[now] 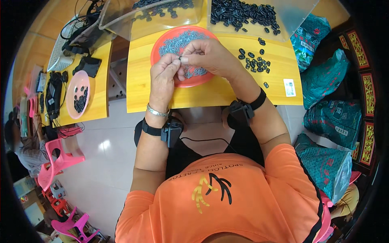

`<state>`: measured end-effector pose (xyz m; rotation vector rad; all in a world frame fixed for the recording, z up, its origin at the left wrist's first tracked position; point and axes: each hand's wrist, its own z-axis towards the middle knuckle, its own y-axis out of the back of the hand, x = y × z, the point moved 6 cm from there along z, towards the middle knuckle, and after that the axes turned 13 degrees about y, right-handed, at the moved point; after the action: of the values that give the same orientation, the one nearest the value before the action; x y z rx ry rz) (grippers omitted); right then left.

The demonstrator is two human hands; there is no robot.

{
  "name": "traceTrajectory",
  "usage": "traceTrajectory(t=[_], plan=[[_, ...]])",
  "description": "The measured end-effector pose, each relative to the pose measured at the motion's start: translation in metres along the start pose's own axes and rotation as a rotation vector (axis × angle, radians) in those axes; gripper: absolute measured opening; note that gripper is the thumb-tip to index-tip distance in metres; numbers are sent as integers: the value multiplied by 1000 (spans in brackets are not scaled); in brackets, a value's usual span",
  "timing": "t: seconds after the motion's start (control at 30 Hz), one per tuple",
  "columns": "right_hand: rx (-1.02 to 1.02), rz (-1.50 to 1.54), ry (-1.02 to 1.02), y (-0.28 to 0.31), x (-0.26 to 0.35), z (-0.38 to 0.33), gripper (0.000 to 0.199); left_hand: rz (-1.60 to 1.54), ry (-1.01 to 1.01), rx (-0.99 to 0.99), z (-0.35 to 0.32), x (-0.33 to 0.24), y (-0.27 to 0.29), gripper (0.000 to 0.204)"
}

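Where the white floor meets it, a yellow table [210, 95] fills the upper middle of the view, with a second yellow table [99, 101] to the person's left carrying a pink bowl [77, 95] of dark pieces. Clear plastic bins [291, 16] along the far edge hold heaps of small black rings [243, 14]; a looser scatter of black rings [255, 62] lies on the bare wood to the right. Green printed bags [328, 117] stack up on the right side. Centre, an orange-red plate [162, 42] sits piled with thin grey slivers [178, 40]. Above that plate, both hands meet: left hand [162, 79] and right hand [210, 54], each with a black strap at the wrist. Fingertips of both pinch narrowly on one tiny dark piece [180, 59], held just over the plate's middle. Piece too small to make out its shape; it reads dark against the skin.
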<state>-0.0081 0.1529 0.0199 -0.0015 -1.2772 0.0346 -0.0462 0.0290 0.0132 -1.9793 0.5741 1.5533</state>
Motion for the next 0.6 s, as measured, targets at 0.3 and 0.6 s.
traceTrajectory(t=[0.3,0.6], plan=[[-41,-136,71,2,2,1,11,-41,50,24,0,0,0,14],[-74,-471,218,-7,23,0,11,-54,-5,-43,2,0,4,9]])
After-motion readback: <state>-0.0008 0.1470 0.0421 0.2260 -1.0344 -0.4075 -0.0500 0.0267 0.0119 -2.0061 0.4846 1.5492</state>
